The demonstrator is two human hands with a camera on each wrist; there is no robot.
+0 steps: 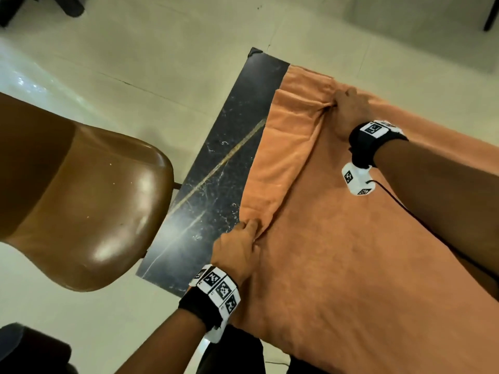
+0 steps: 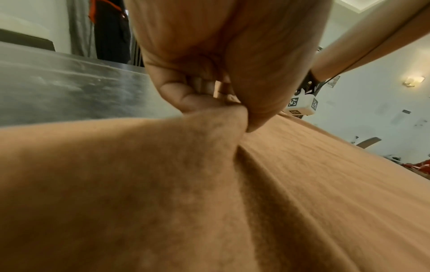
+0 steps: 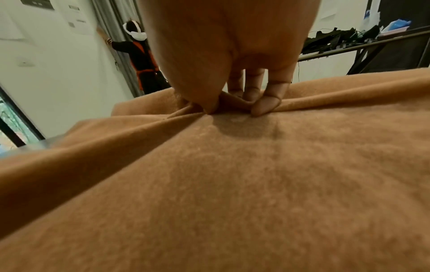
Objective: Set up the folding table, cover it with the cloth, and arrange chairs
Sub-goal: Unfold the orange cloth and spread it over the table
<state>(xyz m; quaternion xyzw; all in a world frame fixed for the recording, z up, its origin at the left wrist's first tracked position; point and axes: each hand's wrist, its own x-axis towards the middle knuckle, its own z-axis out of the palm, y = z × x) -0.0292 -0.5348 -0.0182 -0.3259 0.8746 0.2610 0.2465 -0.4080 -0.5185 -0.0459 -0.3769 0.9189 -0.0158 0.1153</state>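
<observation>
Left hand (image 1: pixel 237 252) sits closest, pinching the near end of a folded flap of cloth (image 1: pixel 351 252); right hand (image 1: pixel 348 109) pinches the far end of that same fold. Both are closed on fabric, not flat. I'd lift both ends together and draw the flap out left, evenly, so it covers the bare dark strip of worktop (image 1: pixel 216 163). Chair (image 1: pixel 89 201) sits just beside that uncovered edge.

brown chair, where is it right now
In the head view the brown chair stands on the floor at the left, beside the table's uncovered dark end, apart from both hands.
</observation>
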